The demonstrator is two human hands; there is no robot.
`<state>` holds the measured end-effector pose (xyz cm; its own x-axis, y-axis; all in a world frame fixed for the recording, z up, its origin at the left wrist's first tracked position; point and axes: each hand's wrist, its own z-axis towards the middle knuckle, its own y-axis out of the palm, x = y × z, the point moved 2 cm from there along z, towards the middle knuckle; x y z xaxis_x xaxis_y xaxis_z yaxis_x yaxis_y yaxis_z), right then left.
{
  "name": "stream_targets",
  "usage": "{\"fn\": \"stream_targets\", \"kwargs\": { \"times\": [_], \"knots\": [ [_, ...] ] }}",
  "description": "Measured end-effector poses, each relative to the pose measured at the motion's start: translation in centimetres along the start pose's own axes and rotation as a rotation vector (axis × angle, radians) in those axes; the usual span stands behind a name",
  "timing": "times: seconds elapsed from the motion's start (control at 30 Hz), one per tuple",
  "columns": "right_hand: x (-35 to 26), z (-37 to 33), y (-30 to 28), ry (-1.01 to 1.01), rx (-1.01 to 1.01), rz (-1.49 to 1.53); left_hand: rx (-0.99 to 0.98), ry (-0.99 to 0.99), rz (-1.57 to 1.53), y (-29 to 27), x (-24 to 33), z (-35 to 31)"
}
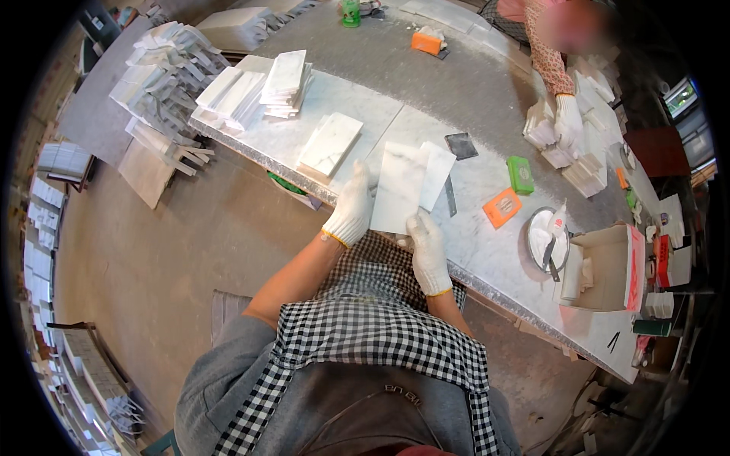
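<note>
Both my hands wear white knit gloves and hold a white marble tile [399, 186] upright before me at the table edge. My left hand [352, 207] grips the tile along its left edge, thumb pointing up. At its lower right corner, my right hand [428, 254] is closed with the thumb on the face. Just behind lies another white tile [437, 176], partly covered by the held one. A thin grey metal strip [451, 197] rests beside it, near a dark square pad [461, 146]. To the left sits a short stack of tiles [331, 143].
More tile stacks [285, 83] stand at the table's far left. On the right are a green block [521, 175], an orange block [502, 207], a round dish with a spreader [546, 239] and an open cardboard box [604, 266]. Across the table, a co-worker's gloved hand [568, 121] touches tiles.
</note>
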<state>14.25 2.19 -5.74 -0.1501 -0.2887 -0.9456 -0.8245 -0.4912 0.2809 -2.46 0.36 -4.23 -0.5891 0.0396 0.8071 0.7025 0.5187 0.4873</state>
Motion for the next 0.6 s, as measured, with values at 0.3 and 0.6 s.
{"fn": "stream_targets", "kwargs": {
  "times": [0.3, 0.6],
  "knots": [
    [1.4, 0.2, -1.2, 0.015, -0.041, 0.095, -0.149, 0.04, 0.061, 0.0, -0.1, -0.4],
    [0.5, -0.4, -0.7, -0.019, -0.121, 0.203, -0.249, 0.099, 0.32, -0.3, 2.1, 0.1]
  ]
}}
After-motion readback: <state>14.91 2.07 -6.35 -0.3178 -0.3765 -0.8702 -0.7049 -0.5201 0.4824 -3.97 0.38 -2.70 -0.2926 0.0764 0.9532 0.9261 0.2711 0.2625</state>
